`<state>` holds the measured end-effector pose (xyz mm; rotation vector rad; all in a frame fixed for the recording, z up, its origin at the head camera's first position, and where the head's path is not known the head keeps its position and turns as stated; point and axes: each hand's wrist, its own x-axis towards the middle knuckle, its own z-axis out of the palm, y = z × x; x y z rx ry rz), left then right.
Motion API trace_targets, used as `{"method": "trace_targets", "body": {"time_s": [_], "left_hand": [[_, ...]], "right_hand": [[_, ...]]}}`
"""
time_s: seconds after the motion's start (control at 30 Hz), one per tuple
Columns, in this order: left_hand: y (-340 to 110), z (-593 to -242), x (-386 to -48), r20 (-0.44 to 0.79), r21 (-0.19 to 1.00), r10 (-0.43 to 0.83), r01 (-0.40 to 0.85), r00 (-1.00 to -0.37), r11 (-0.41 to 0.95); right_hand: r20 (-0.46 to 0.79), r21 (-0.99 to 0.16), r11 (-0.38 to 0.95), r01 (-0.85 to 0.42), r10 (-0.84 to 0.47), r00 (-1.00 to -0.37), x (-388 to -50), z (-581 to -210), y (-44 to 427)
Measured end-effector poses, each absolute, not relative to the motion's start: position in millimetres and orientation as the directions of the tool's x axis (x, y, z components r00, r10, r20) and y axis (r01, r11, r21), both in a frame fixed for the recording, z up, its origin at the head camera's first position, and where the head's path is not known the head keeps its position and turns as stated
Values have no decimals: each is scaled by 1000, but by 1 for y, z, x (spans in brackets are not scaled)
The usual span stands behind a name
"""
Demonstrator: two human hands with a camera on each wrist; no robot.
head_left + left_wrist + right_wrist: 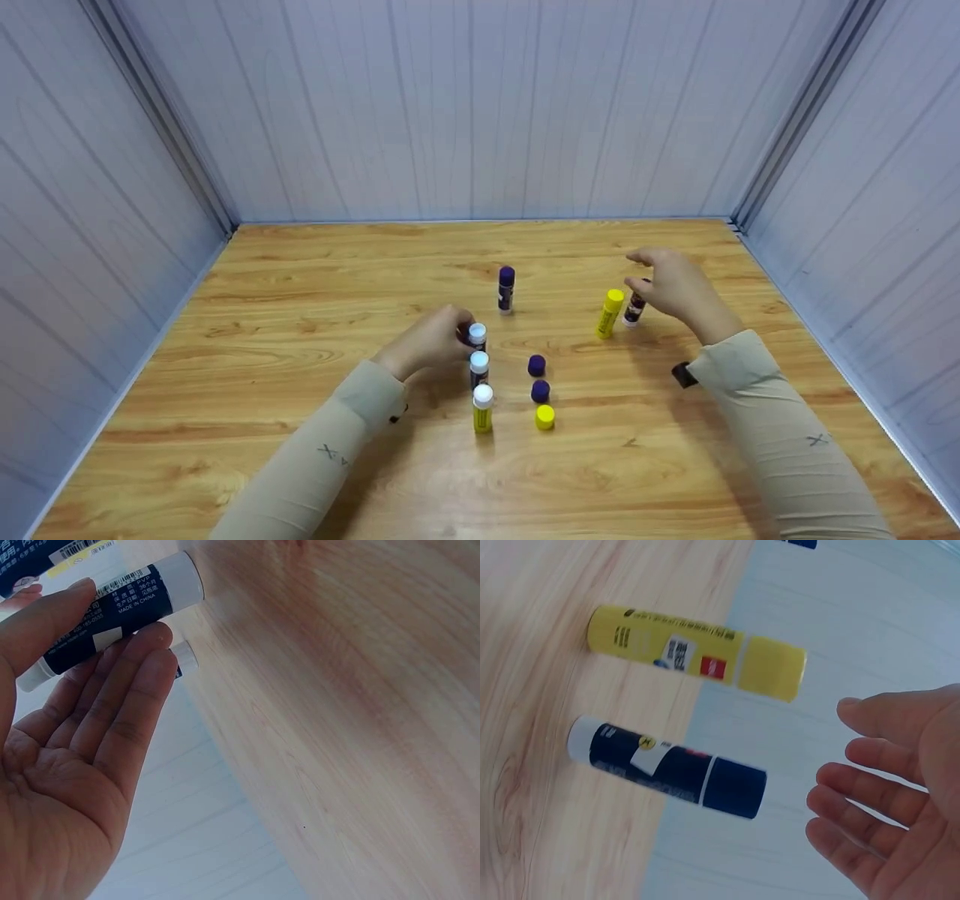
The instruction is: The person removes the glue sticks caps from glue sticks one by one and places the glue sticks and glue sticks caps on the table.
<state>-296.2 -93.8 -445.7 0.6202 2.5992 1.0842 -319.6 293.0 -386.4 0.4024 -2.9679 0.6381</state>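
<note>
My left hand [429, 345] holds an uncapped navy glue stick [139, 609] upright on the table, thumb on one side and fingers on the other. In front of it stand another uncapped navy glue stick [479, 369] and an uncapped yellow glue stick [482, 411], white tops showing. My right hand [682, 291] hovers with spread fingers by a capped navy glue stick [656, 765], touching nothing in the right wrist view. Beside that one stands a capped yellow glue stick [697, 652].
Two navy caps [536, 366] and a yellow cap [545, 417] sit in a row right of the uncapped sticks. Farther back stands another capped navy glue stick [506, 291]. Pale panel walls [480, 112] enclose the wooden table [300, 285] at the back and sides.
</note>
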Motion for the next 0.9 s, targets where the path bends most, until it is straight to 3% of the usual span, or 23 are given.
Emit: {"method": "trace_targets", "body": {"time_s": [0.5, 0.9], "left_hand": [[-95, -447, -297, -62, 720, 486, 299, -872, 626], [-95, -446, -297, -67, 708, 509, 319, -858, 630]], "right_hand": [[-48, -429, 889, -160, -200, -979, -333, -405, 316], [-29, -430, 883, -187, -221, -975, -336, -412, 317]]}}
